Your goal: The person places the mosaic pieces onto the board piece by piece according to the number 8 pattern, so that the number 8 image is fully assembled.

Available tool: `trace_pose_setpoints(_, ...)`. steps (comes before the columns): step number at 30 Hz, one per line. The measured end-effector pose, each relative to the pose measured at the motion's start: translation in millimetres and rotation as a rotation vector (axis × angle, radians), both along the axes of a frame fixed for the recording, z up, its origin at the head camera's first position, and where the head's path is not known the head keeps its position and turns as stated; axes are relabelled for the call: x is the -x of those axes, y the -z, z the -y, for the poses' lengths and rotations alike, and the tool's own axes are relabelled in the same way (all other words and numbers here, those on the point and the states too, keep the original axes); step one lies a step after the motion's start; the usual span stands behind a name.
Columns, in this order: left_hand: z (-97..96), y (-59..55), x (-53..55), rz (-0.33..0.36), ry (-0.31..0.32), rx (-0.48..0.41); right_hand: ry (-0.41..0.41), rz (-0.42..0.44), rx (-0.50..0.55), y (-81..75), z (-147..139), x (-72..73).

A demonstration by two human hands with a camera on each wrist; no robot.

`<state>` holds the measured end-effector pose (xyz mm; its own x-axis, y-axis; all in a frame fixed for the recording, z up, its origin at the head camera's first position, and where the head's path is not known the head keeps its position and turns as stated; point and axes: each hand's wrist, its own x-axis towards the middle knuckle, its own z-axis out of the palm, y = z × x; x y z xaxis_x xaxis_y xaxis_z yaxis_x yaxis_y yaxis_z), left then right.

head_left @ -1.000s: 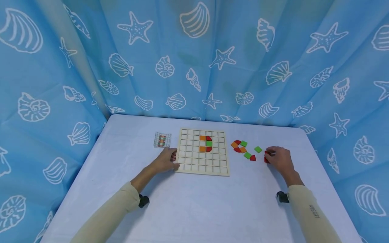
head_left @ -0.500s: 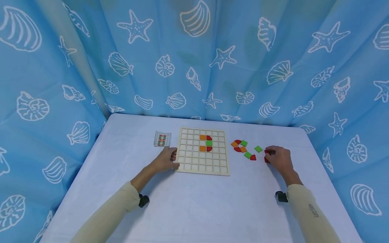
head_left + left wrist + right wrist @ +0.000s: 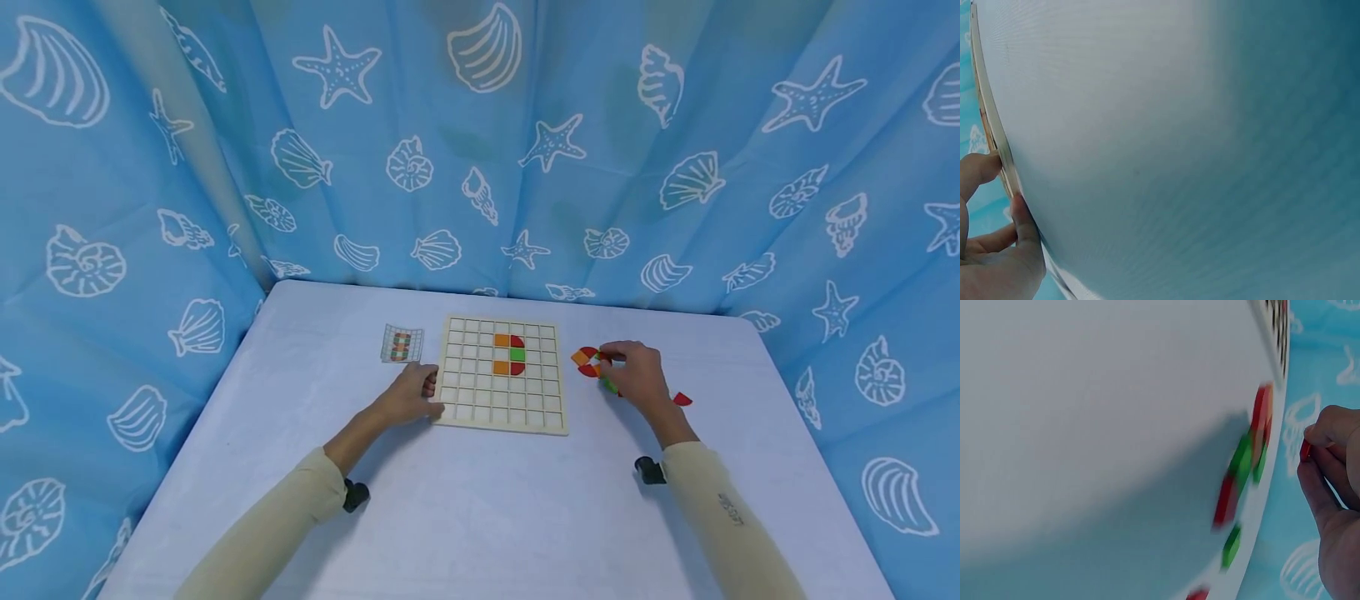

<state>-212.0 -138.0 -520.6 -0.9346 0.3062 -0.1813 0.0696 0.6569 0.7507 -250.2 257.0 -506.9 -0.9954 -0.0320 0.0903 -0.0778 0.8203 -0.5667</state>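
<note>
A pale wooden grid board [image 3: 465,408] lies on the white table, bearing orange squares [image 3: 502,340], a green square [image 3: 517,355] and red quarter-circle tiles [image 3: 517,342]. At its lower left edge, my left hand [image 3: 408,396] grips the rim; the left wrist view has the thumb and a finger on that board edge [image 3: 999,134]. My right hand [image 3: 637,375] is raised over the loose tiles right of the board. Between its thumb and finger it pinches a small red tile [image 3: 1305,450], whose full shape is hidden. Beneath it, some loose tiles are partly covered.
Left of the board's top lies a printed pattern card [image 3: 402,343]. Loose red tiles [image 3: 588,351], orange tiles [image 3: 580,357] and green ones lie to the board's right. One red quarter-circle tile [image 3: 682,399] sits farther right. A blue shell-print curtain [image 3: 480,208] surrounds the table.
My right hand has lifted from the two red tiles at the far right and moved left with one red tile, leaving the other behind. My left hand stays on the board.
</note>
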Motion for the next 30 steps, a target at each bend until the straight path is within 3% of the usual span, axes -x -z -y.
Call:
trace_pose_setpoints(8, -0.3, -2.0, -0.8, 0.003, 0.009, -0.012, -0.094, -0.054, 0.020, 0.6, 59.2, 6.3)
trace_pose_setpoints(16, 0.4, -2.6, -1.6, 0.009, -0.002, -0.006, -0.195, -0.017, 0.078, -1.2, 109.7, 4.9)
trace_pose_setpoints(30, 0.0, 2.0, 0.0, 0.007, -0.016, -0.003, -0.380, -0.056, 0.021, 8.4, 163.9, 7.9)
